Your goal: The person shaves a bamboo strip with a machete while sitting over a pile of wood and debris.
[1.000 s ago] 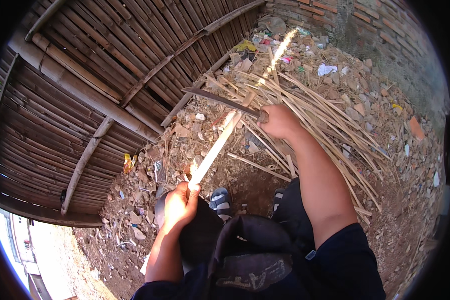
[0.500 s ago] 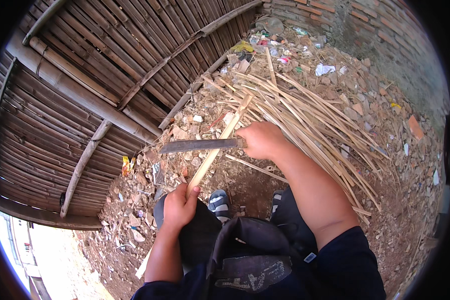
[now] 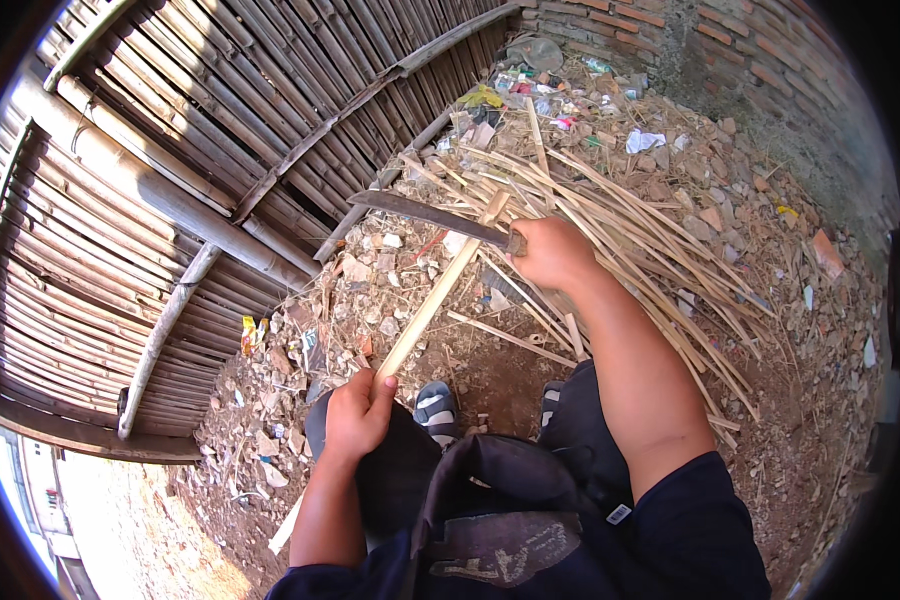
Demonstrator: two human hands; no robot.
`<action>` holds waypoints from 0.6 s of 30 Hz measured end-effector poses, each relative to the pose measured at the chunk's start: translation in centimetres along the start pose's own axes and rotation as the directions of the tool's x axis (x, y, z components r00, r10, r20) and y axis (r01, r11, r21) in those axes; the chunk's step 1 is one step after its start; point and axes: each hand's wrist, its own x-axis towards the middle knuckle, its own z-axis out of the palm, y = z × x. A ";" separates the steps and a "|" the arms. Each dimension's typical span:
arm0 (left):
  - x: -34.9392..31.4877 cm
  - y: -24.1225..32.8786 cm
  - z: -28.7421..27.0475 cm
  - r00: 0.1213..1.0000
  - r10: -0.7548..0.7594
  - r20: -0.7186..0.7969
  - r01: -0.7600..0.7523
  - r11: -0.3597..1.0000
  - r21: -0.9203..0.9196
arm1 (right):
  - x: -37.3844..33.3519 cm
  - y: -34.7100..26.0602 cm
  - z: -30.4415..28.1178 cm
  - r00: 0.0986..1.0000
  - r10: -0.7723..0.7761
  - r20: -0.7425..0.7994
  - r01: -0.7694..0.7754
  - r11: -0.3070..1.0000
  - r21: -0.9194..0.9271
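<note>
My left hand (image 3: 360,415) is closed round a long pale bamboo strip (image 3: 432,303), near my left knee. The strip slants up and away to the right, and its rear end shows behind my left forearm. In my right hand (image 3: 552,252) is the handle of a machete (image 3: 425,213), fingers wrapped tight. Its dark blade points left and lies across the strip near the far end; whether it touches the wood I cannot tell. Beyond my right hand spreads a loose pile of split bamboo strips (image 3: 630,235) on the ground.
A wall of bamboo slats (image 3: 170,190) leans along the left, with a brick wall (image 3: 740,60) at the back right. Rubble and litter cover the ground, among them a white scrap (image 3: 645,141) and a yellow wrapper (image 3: 249,335). My sandalled foot (image 3: 436,412) stands below.
My right hand has moved the machete away from me along the strip, and its blade tip now tilts farther up. My left hand keeps its hold in place.
</note>
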 end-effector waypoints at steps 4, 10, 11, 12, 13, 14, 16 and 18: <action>0.3 0.2 -0.2 1.000 -0.005 0.004 0.005 1.000 -0.011 | -0.9 -2.4 0.2 0.975 -0.196 0.101 0.204 0.976 -0.080; -0.5 0.4 -0.8 0.998 -0.069 0.009 0.070 0.996 -0.050 | 0.1 -1.8 1.3 0.982 -0.180 0.053 0.182 0.982 -0.049; -0.3 0.6 -0.5 0.999 -0.032 0.005 0.033 0.999 -0.044 | 1.2 0.4 0.9 0.990 -0.016 -0.140 0.022 0.999 0.040; 0.0 0.6 -0.5 1.000 0.002 -0.008 -0.002 1.000 -0.031 | 1.3 0.9 0.7 0.996 0.010 -0.088 -0.008 1.000 0.018; 0.2 0.8 -0.5 1.000 0.009 -0.018 -0.009 0.999 -0.034 | 1.2 1.1 0.5 0.999 0.038 -0.038 -0.038 0.999 -0.005; 0.1 0.7 -0.3 1.000 0.020 -0.019 -0.020 1.000 -0.006 | 1.1 1.1 0.8 0.999 0.033 -0.040 -0.034 0.999 -0.005; 0.0 0.5 -0.2 0.998 0.055 -0.043 -0.053 0.998 0.045 | 0.8 1.2 1.1 0.992 0.018 -0.121 -0.015 0.999 0.030; -0.1 0.4 -0.3 1.000 0.011 -0.015 -0.011 1.000 0.008 | 0.6 0.0 -0.1 0.997 0.043 -0.058 -0.042 0.999 0.023</action>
